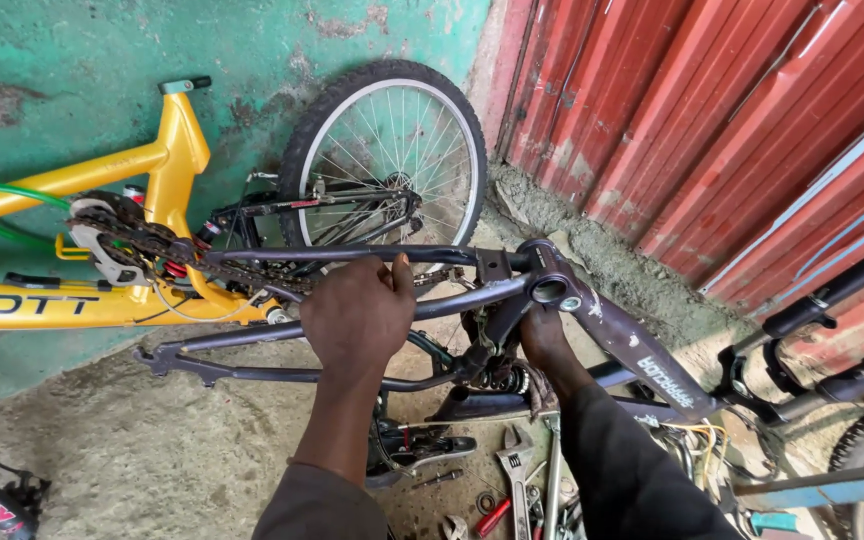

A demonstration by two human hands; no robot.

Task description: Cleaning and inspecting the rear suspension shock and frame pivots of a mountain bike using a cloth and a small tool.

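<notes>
Both hands grip the stripped purple bike frame (592, 320): left hand (357, 315) clamped on its stay, right hand (544, 340) closed beneath its empty bottom bracket.

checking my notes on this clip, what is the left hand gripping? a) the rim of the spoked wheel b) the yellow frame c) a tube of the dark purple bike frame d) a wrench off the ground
c: the left hand is wrapped around a thin tube of the dark purple frame, while the spoked wheel, the yellow frame and the wrench on the ground are all untouched.
</notes>
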